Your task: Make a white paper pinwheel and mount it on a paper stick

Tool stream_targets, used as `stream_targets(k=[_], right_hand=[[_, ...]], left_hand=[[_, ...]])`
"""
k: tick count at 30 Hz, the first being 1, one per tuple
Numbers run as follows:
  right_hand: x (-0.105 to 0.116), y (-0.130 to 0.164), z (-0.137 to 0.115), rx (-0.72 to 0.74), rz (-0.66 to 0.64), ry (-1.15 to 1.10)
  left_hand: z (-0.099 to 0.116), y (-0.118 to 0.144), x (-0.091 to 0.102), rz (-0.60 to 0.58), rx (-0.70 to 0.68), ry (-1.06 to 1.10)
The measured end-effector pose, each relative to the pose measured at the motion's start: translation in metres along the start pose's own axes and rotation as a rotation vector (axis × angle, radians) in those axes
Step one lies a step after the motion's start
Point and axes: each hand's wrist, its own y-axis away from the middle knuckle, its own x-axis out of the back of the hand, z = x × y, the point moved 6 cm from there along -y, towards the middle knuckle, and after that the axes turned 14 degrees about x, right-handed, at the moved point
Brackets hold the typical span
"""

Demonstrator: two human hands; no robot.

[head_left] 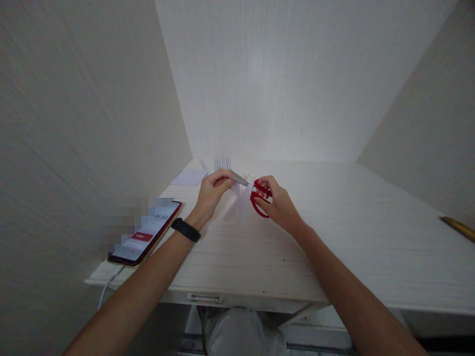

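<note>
The right hand (278,200) has its fingers curled in the handles of the red scissors (256,184) — long axis pointing to the left hand (212,192), whose fingertips pinch the paper (239,205), hanging between both hands.

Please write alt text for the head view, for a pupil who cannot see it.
A person's right hand holds red-handled scissors at white paper gripped by the left hand, over a white desk. A phone lies at the desk's left edge.

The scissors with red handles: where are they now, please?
In the head view, the scissors are near the centre, in the right hand at the white paper, blades pointing toward the left hand.
</note>
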Motion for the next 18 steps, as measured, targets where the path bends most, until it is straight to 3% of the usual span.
stream_targets(k=[18], right_hand=[[-0.0007,0.0018,0.0038,0.004,-0.015,0.062]], left_hand=[[-0.0038,0.0004,-0.0015,-0.007,0.009,0.021]])
